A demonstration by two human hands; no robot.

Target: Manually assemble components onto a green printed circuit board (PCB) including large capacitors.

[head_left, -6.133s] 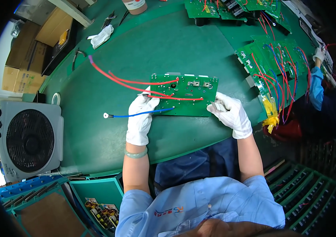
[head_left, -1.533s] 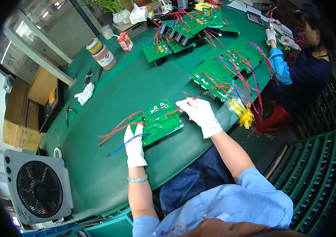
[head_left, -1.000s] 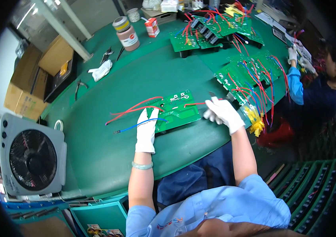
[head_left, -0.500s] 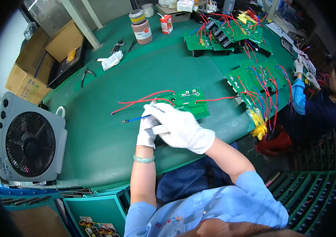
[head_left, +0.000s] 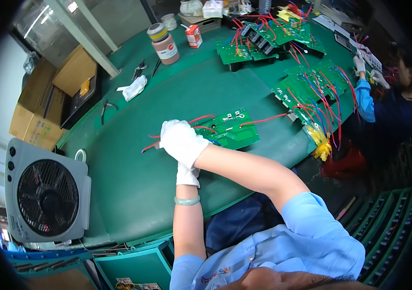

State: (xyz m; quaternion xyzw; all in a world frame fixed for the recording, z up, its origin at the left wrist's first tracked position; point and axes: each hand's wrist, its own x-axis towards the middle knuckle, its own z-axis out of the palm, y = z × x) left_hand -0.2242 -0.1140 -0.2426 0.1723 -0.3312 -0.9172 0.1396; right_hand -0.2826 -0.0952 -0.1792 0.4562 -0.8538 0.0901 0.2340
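A green circuit board (head_left: 239,137) lies on the bench just right of my gloved hands. Red wires (head_left: 150,146) run from it leftward and pass under my right hand (head_left: 182,141). That hand is closed, seen from its back, and I cannot make out what its fingers hold. My left hand (head_left: 187,175) is beneath it; only the cuff and lower part show, and its fingers are hidden. A short piece of blue wire (head_left: 214,142) shows at the board's lower edge beside my right wrist. Another red wire stretches from the board's right side.
Wired circuit boards (head_left: 307,92) lie to the right, with more stacked boards (head_left: 269,41) at the back. A grey fan (head_left: 48,191) stands at left. Pliers (head_left: 105,111), a white cloth (head_left: 134,89), a jar (head_left: 166,48) and a drink carton (head_left: 194,36) sit farther off. A co-worker (head_left: 385,101) is at right.
My right hand has moved left and now lies over the left hand, covering its fingers. The blue wire's free end, visible before, is now hidden. The whole view has shifted slightly.
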